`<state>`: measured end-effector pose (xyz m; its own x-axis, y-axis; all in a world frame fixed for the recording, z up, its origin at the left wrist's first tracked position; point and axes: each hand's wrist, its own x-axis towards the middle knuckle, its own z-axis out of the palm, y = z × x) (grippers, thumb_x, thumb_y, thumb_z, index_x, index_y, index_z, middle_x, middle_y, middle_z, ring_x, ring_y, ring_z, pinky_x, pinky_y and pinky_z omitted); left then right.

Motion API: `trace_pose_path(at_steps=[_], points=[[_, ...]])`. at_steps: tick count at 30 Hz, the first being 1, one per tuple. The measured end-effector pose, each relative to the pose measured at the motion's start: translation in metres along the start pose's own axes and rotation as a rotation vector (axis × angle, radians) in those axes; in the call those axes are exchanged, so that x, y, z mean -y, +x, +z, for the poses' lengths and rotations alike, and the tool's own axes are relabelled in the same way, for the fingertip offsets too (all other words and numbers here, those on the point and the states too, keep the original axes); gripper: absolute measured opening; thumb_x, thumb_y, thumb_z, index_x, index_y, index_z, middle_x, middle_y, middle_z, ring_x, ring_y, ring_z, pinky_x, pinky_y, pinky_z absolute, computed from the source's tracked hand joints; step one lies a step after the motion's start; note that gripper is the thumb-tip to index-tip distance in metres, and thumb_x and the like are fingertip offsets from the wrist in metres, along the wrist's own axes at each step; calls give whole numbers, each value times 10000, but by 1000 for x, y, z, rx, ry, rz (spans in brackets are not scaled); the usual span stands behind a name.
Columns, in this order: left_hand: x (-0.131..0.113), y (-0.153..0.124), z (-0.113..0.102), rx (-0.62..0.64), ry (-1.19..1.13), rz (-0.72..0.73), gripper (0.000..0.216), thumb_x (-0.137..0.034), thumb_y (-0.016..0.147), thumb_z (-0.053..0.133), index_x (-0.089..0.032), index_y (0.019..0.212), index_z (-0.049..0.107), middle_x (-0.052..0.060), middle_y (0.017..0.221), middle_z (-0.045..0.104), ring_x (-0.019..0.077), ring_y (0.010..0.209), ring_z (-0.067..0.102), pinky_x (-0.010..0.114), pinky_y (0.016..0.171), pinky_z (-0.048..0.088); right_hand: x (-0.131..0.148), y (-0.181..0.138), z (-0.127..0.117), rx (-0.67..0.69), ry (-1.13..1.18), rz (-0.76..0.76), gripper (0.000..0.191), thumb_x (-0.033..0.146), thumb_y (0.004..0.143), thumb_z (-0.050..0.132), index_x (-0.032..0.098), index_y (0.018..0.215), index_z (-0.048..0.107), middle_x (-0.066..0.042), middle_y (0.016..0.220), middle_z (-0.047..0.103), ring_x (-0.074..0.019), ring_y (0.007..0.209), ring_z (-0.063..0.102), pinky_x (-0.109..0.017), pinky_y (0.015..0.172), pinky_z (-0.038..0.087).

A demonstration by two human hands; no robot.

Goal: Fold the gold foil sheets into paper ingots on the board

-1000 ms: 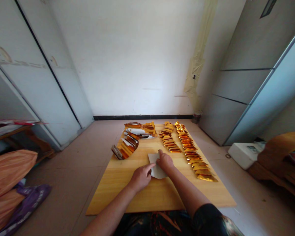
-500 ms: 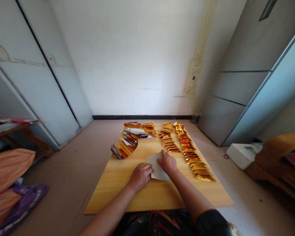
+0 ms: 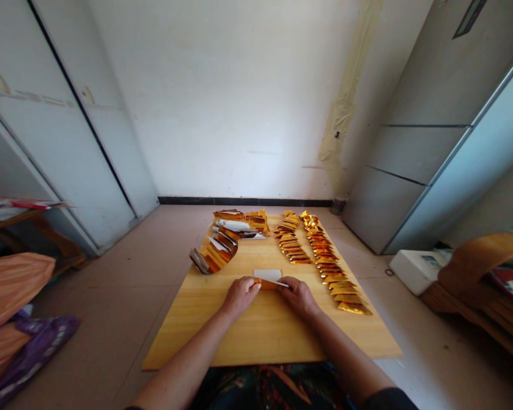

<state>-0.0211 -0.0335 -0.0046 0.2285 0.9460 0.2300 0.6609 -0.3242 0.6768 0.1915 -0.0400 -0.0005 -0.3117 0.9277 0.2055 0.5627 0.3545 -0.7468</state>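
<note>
Between my hands is a sheet of foil paper (image 3: 268,275), white on its inner face, with its near edge lifted and folded over so an orange-gold outer side shows. My left hand (image 3: 241,293) pinches the left end of that folded edge. At the right end, my right hand (image 3: 298,295) grips it between thumb and fingers. The far part of the sheet lies on the wooden board (image 3: 188,336). Beyond my hands to the right, folded gold paper pieces (image 3: 294,250) overlap in a row, and a longer row of shiny gold folded pieces (image 3: 331,267) runs beside it.
Loose gold and white foil sheets (image 3: 220,250) are fanned out at the board's far left. A grey refrigerator (image 3: 410,171) and a white box (image 3: 414,270) stand to the right. Orange and purple bags (image 3: 17,302) lie on the floor at left.
The sheet lay flat with its white side up; now its near edge is raised and folded away from me. Both hands have moved to grip the two ends of this edge.
</note>
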Motion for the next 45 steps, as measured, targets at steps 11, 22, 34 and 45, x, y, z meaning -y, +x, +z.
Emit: trace_pose_path(at_steps=[11,22,34,45], points=[[-20,17,10,-177,-18,-343,502,-218,794,532,-235,1293,479,9,736,645,163,662,588,231,624,385,19,34,16,-190,-296,416,487,311,872,441,184,1340,393,-21,803,691,-171,741,640,-234,626,383],[-19,5,7,-182,-46,-209,650,-138,725,551,-274,1349,428,10,866,669,180,808,612,276,816,428,10,21,19,-239,3,314,631,209,719,522,174,1339,406,20,751,655,-164,703,614,-251,660,445],[-17,-5,-6,-47,89,-124,180,-246,844,477,-215,919,638,17,747,670,154,706,604,236,669,371,3,7,2,-68,66,181,396,195,694,576,175,1089,597,-56,981,677,-187,902,629,-295,836,474],[-26,2,-5,-33,309,-188,293,-312,905,402,-198,748,622,23,748,672,147,735,598,239,664,339,11,28,14,-215,-221,382,258,296,864,452,172,1053,577,-4,677,640,-154,658,601,-220,579,359]])
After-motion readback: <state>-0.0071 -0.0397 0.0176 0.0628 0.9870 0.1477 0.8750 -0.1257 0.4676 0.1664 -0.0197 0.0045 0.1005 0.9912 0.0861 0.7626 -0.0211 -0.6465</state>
